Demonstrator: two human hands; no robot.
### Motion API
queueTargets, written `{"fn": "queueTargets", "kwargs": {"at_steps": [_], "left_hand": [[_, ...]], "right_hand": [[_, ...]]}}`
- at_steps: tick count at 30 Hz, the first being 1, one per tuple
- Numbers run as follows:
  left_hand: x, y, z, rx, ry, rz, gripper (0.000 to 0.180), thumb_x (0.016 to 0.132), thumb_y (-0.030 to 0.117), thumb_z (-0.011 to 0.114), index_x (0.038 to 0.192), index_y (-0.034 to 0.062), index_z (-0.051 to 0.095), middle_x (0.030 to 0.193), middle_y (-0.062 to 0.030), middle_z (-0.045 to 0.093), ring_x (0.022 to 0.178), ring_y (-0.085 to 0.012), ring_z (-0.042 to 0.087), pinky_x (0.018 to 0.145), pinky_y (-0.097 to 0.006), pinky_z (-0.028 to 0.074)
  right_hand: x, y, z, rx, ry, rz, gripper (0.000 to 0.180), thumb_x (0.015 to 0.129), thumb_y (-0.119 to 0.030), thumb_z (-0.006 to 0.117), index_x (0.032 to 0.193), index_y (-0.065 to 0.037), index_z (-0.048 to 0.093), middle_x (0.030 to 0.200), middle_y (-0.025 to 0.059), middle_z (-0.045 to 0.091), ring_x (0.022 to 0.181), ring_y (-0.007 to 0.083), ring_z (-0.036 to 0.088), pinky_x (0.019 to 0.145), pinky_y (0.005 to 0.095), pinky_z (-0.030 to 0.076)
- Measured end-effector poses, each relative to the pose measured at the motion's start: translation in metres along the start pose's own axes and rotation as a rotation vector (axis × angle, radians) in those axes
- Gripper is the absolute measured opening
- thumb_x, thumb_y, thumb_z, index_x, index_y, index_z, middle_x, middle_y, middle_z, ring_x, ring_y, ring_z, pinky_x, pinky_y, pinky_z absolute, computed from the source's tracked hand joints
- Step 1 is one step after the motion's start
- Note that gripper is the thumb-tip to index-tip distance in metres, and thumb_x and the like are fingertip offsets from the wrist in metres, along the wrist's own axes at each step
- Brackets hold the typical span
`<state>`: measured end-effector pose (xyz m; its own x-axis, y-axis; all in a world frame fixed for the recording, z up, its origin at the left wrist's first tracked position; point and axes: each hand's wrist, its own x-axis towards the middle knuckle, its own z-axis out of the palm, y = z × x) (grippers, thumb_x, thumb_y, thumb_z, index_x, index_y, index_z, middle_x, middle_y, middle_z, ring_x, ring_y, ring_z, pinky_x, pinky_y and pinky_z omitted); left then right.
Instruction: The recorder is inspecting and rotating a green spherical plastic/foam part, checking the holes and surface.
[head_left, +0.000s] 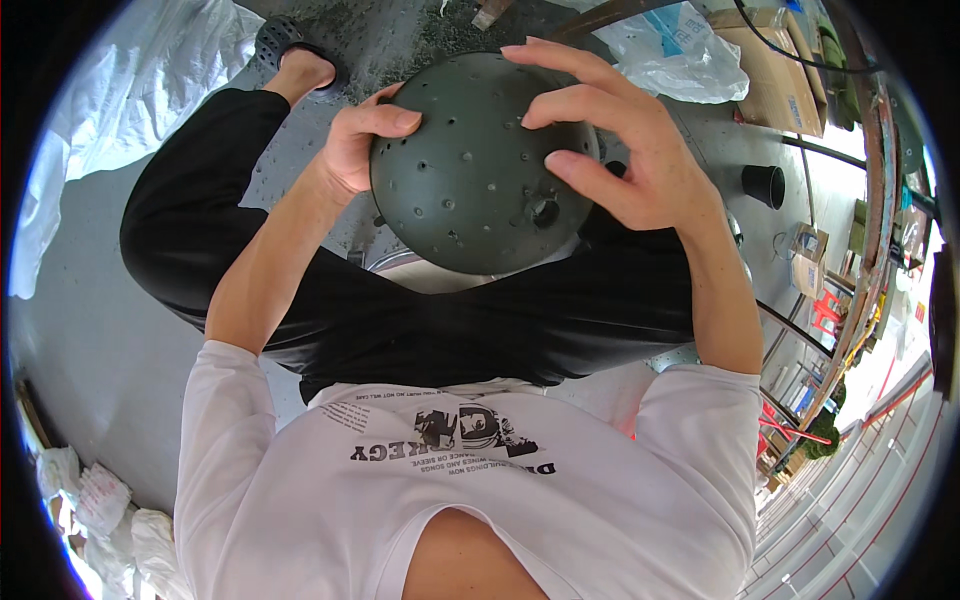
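Observation:
A dark green, rounded shell (470, 170) sits above my lap, its surface dotted with small holes and bumps. One larger round hole shows at its lower right. My left hand (360, 140) grips the shell's left edge, thumb on top and the other fingers mostly hidden behind it. Over the upper right part, my right hand (620, 135) has its fingers bent and spread apart. Its fingertips are at the surface; whether all of them touch cannot be made out. The shell's underside is out of sight.
White plastic sheeting (150, 80) hangs at the far left, and a clear plastic bag (680, 55) lies beyond my right hand. Right of it are a cardboard box (770, 70), a black bucket (764, 186) and a rusty metal frame (880, 200). White bags (105, 500) lie lower left.

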<state>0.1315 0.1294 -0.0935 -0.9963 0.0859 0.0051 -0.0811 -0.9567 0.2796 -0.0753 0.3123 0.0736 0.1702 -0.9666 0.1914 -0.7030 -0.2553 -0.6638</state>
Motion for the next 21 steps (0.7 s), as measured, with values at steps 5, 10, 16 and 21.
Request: {"fn": "queueTargets", "kwargs": {"at_steps": [5,10,16,21], "left_hand": [[0.026,-0.054,0.019,-0.150,0.104,0.035,0.059,0.086,0.017,0.065,0.138,-0.0077,0.050,0.120,-0.0229,0.068,0.099,-0.0300,0.073,0.087,-0.042,0.061],[0.050,-0.109,0.008,-0.225,-0.019,0.006,0.059,0.087,0.019,0.065,0.138,-0.0082,0.050,0.118,-0.0218,0.068,0.097,-0.0280,0.073,0.086,-0.039,0.062],[0.053,-0.119,0.012,-0.237,-0.049,-0.050,0.061,0.088,0.023,0.067,0.138,-0.0080,0.051,0.120,-0.0213,0.067,0.099,-0.0251,0.072,0.087,-0.037,0.061],[0.046,-0.091,0.060,0.614,0.519,-0.009,0.065,0.095,0.033,0.070,0.144,-0.0004,0.042,0.126,-0.0160,0.065,0.115,-0.0214,0.063,0.100,-0.033,0.050]], "right_hand": [[-0.024,0.002,-0.022,0.196,-0.108,0.053,0.017,0.086,-0.011,0.066,0.102,-0.005,0.070,0.149,0.0251,0.051,0.142,0.0365,0.045,0.115,0.0468,0.034],[-0.053,0.016,-0.026,0.427,-0.225,0.253,0.018,0.088,-0.017,0.067,0.100,-0.004,0.070,0.148,0.0248,0.053,0.133,0.0306,0.052,0.112,0.0429,0.034],[-0.080,0.009,-0.027,0.437,-0.241,0.351,0.021,0.085,-0.016,0.067,0.103,-0.004,0.070,0.143,0.0230,0.056,0.130,0.0304,0.054,0.111,0.0436,0.036],[-0.090,0.013,-0.028,0.355,-0.158,0.272,0.036,0.077,-0.005,0.064,0.113,-0.006,0.067,0.127,0.0111,0.065,0.133,0.0308,0.053,0.111,0.0437,0.039]]}}
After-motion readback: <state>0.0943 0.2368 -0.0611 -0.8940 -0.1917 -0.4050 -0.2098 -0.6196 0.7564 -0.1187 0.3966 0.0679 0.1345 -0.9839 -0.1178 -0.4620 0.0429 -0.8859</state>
